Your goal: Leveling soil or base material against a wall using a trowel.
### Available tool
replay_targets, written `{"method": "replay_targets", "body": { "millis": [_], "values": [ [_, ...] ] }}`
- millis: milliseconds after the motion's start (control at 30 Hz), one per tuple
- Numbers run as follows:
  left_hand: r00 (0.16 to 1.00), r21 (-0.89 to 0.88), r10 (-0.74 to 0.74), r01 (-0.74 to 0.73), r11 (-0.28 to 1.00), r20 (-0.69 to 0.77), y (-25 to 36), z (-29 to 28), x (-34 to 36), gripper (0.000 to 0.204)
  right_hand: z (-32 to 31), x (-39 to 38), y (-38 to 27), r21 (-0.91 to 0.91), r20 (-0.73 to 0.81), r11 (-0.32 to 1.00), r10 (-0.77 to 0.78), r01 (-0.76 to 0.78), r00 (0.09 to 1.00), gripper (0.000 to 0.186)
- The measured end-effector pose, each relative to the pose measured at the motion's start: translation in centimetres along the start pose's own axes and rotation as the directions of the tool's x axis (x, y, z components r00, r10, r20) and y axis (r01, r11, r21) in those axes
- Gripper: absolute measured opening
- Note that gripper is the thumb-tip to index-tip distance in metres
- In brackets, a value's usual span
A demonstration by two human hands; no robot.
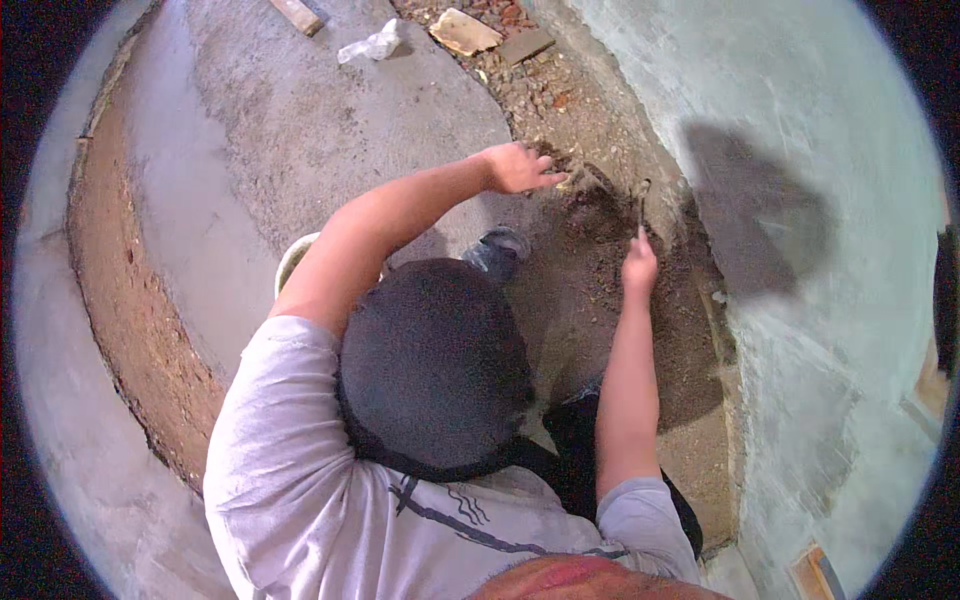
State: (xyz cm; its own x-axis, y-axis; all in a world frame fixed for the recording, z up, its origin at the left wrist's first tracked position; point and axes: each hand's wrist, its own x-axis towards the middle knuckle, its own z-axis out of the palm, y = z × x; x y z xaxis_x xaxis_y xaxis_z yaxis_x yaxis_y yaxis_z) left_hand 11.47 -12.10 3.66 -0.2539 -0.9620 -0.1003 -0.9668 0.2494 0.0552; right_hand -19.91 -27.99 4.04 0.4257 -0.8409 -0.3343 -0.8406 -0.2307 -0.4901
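Observation:
My left hand [524,168] reaches forward over the edge of a patch of dark loose soil [595,205]. Its fingers are apart and close to the dirt, and nothing shows in them. Further right, my right hand [640,268] is closed around a slim hand tool [643,208], whose thin end points away from me over the soil. The exact kind of tool cannot be made out. Between my arms is my bent knee [435,365] in black trousers, with a dark shoe [497,252] just beyond it.
A greenish plastered wall [820,400] rises on the right, with a shadow on it. Grey concrete [330,130] lies to the left, bordered by a dirt strip [150,300]. Ahead are brick rubble [555,95], board pieces [465,32] and crumpled white plastic [372,42].

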Motion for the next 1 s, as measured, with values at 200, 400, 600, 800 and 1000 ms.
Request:
{"method": "replay_targets", "body": {
  "millis": [200,400,600,800,1000],
  "values": [
    [0.987,0.132,0.073,-0.054,0.990,-0.143,-0.5,0.7,-0.1,0.061,-0.7,-2.6,-1.7,0.216,-0.346,0.923,-0.233,0.319,0.909,0.038],
    [0.991,0.129,0.055,-0.039,0.991,-0.119,-0.1,1.1,0.6,0.059,0.1,-1.4,1.2,0.031,-0.017,0.999,-0.021,0.022,1.000,0.044],
    [0.997,0.042,-0.030,0.033,0.999,-0.077,3.1,2.0,0.5,0.057,-2.6,-0.8,-10.5,-0.053,-0.113,0.934,-0.358,0.354,0.927,0.060],
    [0.998,0.000,-0.046,0.046,0.999,0.046,3.9,0.0,0.9,0.056,0.9,-6.3,-30.4,0.274,0.094,0.663,-0.739,0.697,0.667,0.052],
    [0.969,0.028,-0.168,0.165,0.986,0.182,6.2,-0.6,2.7,0.064,4.5,-6.9,-31.4,0.741,0.625,0.663,-0.738,0.102,0.255,0.057]
  ]
}}
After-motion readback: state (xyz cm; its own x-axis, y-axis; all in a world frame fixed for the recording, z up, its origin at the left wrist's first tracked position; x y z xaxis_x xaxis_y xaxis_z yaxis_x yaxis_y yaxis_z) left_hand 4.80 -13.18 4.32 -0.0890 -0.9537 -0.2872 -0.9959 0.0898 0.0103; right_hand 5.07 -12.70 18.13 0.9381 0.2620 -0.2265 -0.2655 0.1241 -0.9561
